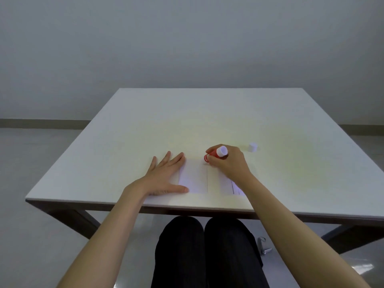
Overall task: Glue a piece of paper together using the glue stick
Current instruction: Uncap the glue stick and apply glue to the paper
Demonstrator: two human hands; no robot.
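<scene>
Two hands work over a pale worktop. The left hand lies flat with its fingers spread open, pressing the left edge of a white piece of paper that sits near the front edge of the worktop. The right hand has its fingers closed around a red glue stick. The stick is tilted, its white end pointing up and back, its lower end down at the far edge of the paper; it seems to touch the paper there, but the view is not sharp enough to be sure. A small white cap stands on the worktop just to the right of this hand, apart from it. Dark trousers show below the worktop.
</scene>
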